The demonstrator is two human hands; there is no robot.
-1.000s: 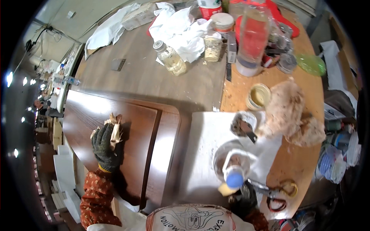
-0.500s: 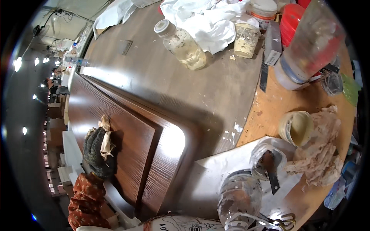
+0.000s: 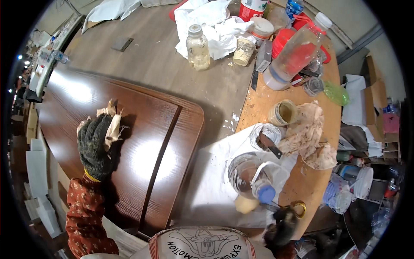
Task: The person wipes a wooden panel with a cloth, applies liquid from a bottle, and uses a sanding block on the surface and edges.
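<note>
A crumpled tan wad (image 3: 113,131) is sitting within the clasping fingers of the left hand (image 3: 94,149), apparently padding them against the brown panel (image 3: 142,125) beneath, while I cannot tell whether the right hand (image 3: 282,226) is gripping the scissors (image 3: 304,209) beside its fingers.

A workshop: glossy brown panels (image 3: 133,105) lie along the left edge of a worktop (image 3: 159,60) flecked with white spatter (image 3: 233,118). Near its right edge are a smeared cup (image 3: 276,115), a blade (image 3: 270,144) in a pot (image 3: 257,131) and a stained rag (image 3: 308,123); bottles (image 3: 289,56) crowd its far right corner, with a carton (image 3: 375,103) and tubs (image 3: 363,181) beyond the right edge.
</note>
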